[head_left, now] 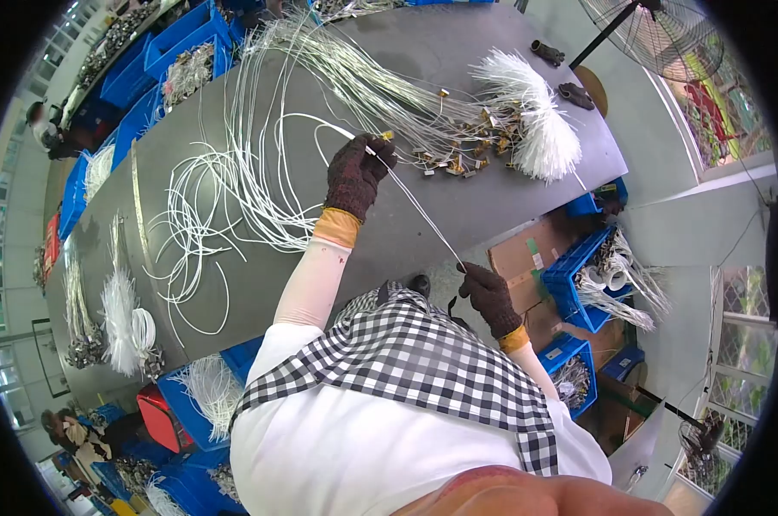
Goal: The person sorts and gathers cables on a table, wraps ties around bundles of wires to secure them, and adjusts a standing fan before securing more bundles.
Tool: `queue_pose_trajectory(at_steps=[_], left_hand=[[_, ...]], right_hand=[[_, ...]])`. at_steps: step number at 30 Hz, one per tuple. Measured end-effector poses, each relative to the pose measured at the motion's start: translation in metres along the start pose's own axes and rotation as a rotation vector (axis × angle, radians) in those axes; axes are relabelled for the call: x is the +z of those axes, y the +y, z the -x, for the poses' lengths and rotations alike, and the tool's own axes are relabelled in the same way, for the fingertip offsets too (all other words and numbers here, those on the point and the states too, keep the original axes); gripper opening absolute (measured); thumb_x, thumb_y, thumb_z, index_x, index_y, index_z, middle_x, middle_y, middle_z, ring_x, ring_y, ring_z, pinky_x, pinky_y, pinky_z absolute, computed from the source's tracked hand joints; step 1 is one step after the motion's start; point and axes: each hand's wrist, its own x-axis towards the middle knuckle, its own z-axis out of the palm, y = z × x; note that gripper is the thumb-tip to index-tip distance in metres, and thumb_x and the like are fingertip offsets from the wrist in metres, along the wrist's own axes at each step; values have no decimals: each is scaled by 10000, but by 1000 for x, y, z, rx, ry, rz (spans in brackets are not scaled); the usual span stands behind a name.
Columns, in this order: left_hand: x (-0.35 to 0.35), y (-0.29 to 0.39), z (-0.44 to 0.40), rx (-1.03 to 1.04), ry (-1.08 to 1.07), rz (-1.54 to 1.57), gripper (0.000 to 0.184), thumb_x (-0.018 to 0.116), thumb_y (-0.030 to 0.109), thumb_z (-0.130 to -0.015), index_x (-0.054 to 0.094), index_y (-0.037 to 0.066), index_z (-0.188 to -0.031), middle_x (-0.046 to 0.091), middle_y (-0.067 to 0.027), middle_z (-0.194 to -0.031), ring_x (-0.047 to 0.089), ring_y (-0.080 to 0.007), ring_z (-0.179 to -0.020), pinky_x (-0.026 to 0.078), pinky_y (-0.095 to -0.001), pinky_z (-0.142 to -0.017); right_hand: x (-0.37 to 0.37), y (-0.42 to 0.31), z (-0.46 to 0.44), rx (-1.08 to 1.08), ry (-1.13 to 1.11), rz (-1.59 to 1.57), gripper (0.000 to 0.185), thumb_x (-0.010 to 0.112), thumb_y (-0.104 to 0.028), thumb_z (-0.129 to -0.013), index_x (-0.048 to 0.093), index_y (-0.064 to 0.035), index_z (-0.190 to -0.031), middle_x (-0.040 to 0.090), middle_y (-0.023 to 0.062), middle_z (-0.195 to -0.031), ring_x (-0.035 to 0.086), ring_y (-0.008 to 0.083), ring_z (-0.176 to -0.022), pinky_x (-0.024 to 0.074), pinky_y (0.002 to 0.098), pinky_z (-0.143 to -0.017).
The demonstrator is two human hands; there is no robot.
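Note:
My left hand [360, 175], in a dark brown knitted glove, is closed on thin white wires [423, 211] above the grey table. Lower and to the right, my right hand [489, 297], gloved the same way, pinches the other end of this stretch. Between both hands the wires run taut and slanting. White tubing [307, 118] curves away to the left from my left hand. A small yellow-brown piece [388, 135] shows just beyond my left fingers. Loose coils of white tubing [234, 193] lie left of that hand, and several small connectors [458, 163] lie to its right.
On the grey table [260, 297] rest a long wire bundle [354, 64], a fanned white bundle [548, 129] and dark gloves [575, 95]. Blue crates [578, 279] stand on the right. A fan [655, 39] is at the upper right. Other people are at the far left.

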Motion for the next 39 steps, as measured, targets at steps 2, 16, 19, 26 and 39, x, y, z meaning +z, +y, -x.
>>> queue_pose_trajectory(at_steps=[2,16,19,26,39], left_hand=[[5,3,4,7,28,-50,192,537,177,-984,592,9,-1057,665,-165,-995,688,-310,-906,587,-470,-810],[16,10,17,-2,-59,-91,223,564,183,-967,596,-3,-1087,666,-160,-970,681,-333,-927,580,-513,-829],[20,16,15,23,12,-45,208,558,170,-967,584,1,-1086,670,-178,-961,688,-342,-895,586,-511,-798],[16,21,13,42,66,-18,195,555,172,-968,576,9,-1071,680,-201,-966,699,-358,-863,591,-506,-774],[17,17,18,36,20,-53,173,548,160,-972,596,7,-1035,681,-171,-912,696,-323,-840,598,-480,-760]], right_hand=[[2,2,1,-14,3,2,330,532,-57,-924,640,-14,-1233,643,40,-780,589,96,-702,464,244,-629],[22,-20,11,-81,41,12,347,526,2,-906,623,23,-1238,637,46,-830,611,123,-730,496,267,-671],[22,-17,12,-89,32,-20,348,528,2,-905,624,19,-1239,634,44,-823,610,122,-726,496,269,-666],[20,-19,17,-60,29,31,341,533,-64,-926,621,6,-1248,639,46,-806,603,112,-728,486,257,-654],[19,-23,20,-51,41,-55,345,536,-4,-905,626,17,-1237,655,61,-844,625,130,-756,517,281,-702]])
